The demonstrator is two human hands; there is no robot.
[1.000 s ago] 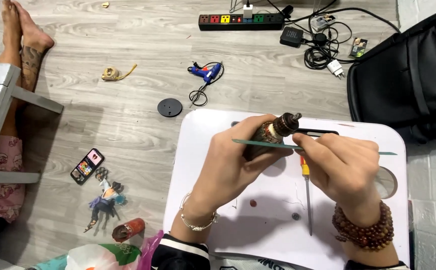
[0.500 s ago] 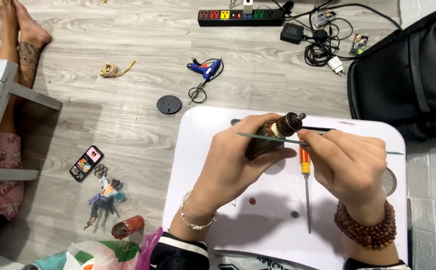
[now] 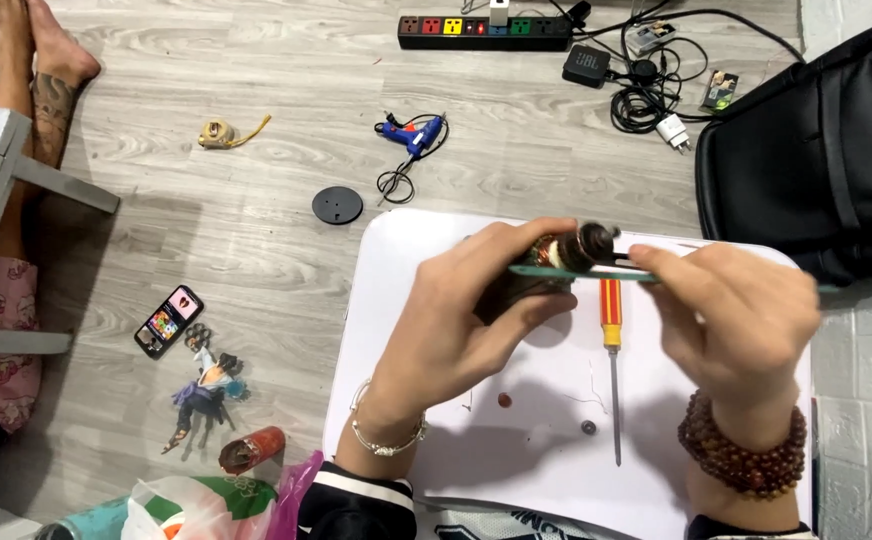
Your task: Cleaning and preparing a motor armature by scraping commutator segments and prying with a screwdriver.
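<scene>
At frame centre, above the smooth white bench point(image 3: 456, 480), the left hand point(image 3: 456, 320) is wrapped around a small motor rotor point(image 3: 571, 250) with coppery windings, steadying it. The right hand point(image 3: 746, 315) pinches a thin teal stick point(image 3: 556, 272) laid flat across it. A slim red-and-yellow screwdriver point(image 3: 611, 345) lies below.

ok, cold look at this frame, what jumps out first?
The two hands meet over the white table: the left hand grips a small motor part with copper windings, and the right hand holds a thin green tool against it. A yellow and red screwdriver lies on the table below them. On the wooden floor beyond, a blue glue gun and a black power strip with coloured sockets stand out.
</scene>
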